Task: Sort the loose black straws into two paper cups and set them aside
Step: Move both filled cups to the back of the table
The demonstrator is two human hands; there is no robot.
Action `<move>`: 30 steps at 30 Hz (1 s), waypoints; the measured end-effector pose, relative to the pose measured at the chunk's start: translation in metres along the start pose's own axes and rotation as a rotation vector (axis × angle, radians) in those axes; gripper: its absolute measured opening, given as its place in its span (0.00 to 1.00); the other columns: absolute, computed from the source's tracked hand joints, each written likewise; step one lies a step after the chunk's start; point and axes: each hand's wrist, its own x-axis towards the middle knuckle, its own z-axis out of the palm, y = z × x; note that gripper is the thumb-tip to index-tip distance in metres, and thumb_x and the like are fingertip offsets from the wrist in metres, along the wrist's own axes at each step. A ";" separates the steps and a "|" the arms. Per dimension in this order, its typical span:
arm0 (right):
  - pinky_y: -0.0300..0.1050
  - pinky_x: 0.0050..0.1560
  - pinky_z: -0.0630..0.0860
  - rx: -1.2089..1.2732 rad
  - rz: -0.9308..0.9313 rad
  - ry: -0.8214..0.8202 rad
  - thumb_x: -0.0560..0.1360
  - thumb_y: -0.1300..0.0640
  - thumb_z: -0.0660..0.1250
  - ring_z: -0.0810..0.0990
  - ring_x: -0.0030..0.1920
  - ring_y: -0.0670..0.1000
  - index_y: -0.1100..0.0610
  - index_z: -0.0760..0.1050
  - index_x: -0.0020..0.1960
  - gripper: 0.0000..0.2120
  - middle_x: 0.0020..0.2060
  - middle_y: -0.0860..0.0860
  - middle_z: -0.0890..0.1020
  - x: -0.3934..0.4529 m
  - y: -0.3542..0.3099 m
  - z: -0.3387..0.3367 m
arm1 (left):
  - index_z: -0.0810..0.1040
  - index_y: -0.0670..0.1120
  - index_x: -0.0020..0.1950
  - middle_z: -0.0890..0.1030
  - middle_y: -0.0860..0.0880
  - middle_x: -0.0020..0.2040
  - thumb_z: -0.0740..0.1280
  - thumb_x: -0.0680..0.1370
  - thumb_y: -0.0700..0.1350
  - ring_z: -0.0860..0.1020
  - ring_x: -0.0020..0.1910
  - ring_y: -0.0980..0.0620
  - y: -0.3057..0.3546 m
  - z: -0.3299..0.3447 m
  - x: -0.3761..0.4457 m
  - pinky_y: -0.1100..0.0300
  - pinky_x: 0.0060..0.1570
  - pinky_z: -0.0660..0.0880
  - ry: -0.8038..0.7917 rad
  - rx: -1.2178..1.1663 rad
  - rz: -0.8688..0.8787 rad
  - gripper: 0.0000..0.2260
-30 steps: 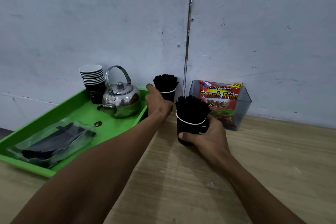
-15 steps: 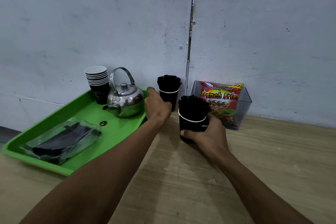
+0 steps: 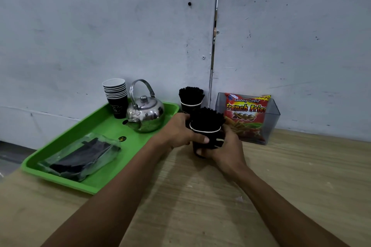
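Observation:
Two black paper cups packed with black straws stand near the wall. The far cup (image 3: 190, 104) stands alone against the wall, beside the tray's right corner. The near cup (image 3: 208, 136) sits on the wooden table in front of it, its straw tops (image 3: 206, 119) bunched above a white rim. My left hand (image 3: 179, 133) wraps the near cup from the left, thumb across its front. From the right and below, my right hand (image 3: 225, 146) clasps the same cup.
A green tray (image 3: 60, 172) at the left carries a stack of paper cups (image 3: 116, 96), a steel kettle (image 3: 145, 113) and a plastic bag of black items (image 3: 80, 154). A clear bin (image 3: 272, 126) with a French fries packet (image 3: 246, 118) stands at the right.
My left hand has let go of the far cup and come back to grip the near cup together with my right hand. The far cup stays by the wall.

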 end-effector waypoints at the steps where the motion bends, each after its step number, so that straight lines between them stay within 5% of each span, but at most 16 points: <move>1: 0.55 0.52 0.81 -0.016 -0.005 -0.011 0.54 0.63 0.83 0.82 0.52 0.51 0.55 0.74 0.65 0.41 0.51 0.50 0.84 0.000 0.002 -0.001 | 0.81 0.44 0.46 0.84 0.57 0.33 0.78 0.64 0.29 0.81 0.33 0.62 -0.003 0.001 0.002 0.70 0.31 0.74 0.042 0.015 0.009 0.16; 4: 0.50 0.51 0.80 -0.071 0.001 -0.023 0.56 0.62 0.83 0.80 0.52 0.51 0.56 0.71 0.69 0.44 0.52 0.52 0.80 0.001 0.005 -0.006 | 0.82 0.39 0.53 0.86 0.45 0.47 0.80 0.61 0.32 0.84 0.49 0.46 -0.009 0.004 0.012 0.51 0.51 0.81 0.265 0.048 -0.023 0.21; 6: 0.46 0.49 0.80 -0.090 0.006 -0.019 0.58 0.61 0.82 0.79 0.50 0.50 0.56 0.70 0.69 0.42 0.52 0.52 0.79 0.000 0.009 -0.011 | 0.83 0.40 0.52 0.85 0.43 0.48 0.82 0.59 0.36 0.84 0.50 0.45 -0.013 0.007 0.019 0.46 0.54 0.80 0.403 0.063 -0.065 0.22; 13: 0.43 0.51 0.79 -0.103 0.016 -0.021 0.64 0.62 0.80 0.78 0.51 0.46 0.54 0.70 0.70 0.38 0.51 0.51 0.78 -0.001 0.016 -0.022 | 0.83 0.43 0.51 0.85 0.45 0.49 0.82 0.60 0.43 0.82 0.49 0.48 -0.007 0.027 0.037 0.55 0.50 0.80 0.552 0.150 -0.112 0.21; 18: 0.44 0.53 0.79 -0.097 0.002 -0.038 0.66 0.63 0.78 0.78 0.52 0.47 0.55 0.71 0.69 0.34 0.50 0.50 0.78 -0.001 0.017 -0.023 | 0.81 0.43 0.45 0.83 0.45 0.45 0.78 0.62 0.45 0.81 0.44 0.46 -0.007 0.023 0.035 0.60 0.37 0.74 0.636 0.242 -0.156 0.15; 22: 0.40 0.51 0.77 -0.102 -0.005 -0.045 0.67 0.62 0.78 0.78 0.51 0.48 0.55 0.72 0.67 0.31 0.49 0.51 0.78 -0.001 0.016 -0.022 | 0.78 0.40 0.54 0.79 0.41 0.55 0.76 0.64 0.50 0.79 0.51 0.41 -0.006 0.017 0.034 0.53 0.47 0.78 0.647 0.368 -0.258 0.23; 30: 0.43 0.51 0.78 -0.115 0.008 -0.053 0.67 0.61 0.78 0.78 0.51 0.48 0.53 0.72 0.66 0.29 0.48 0.50 0.78 -0.003 0.016 -0.025 | 0.73 0.42 0.62 0.76 0.42 0.60 0.74 0.68 0.49 0.78 0.57 0.39 0.003 0.019 0.031 0.53 0.46 0.69 0.657 0.582 -0.358 0.26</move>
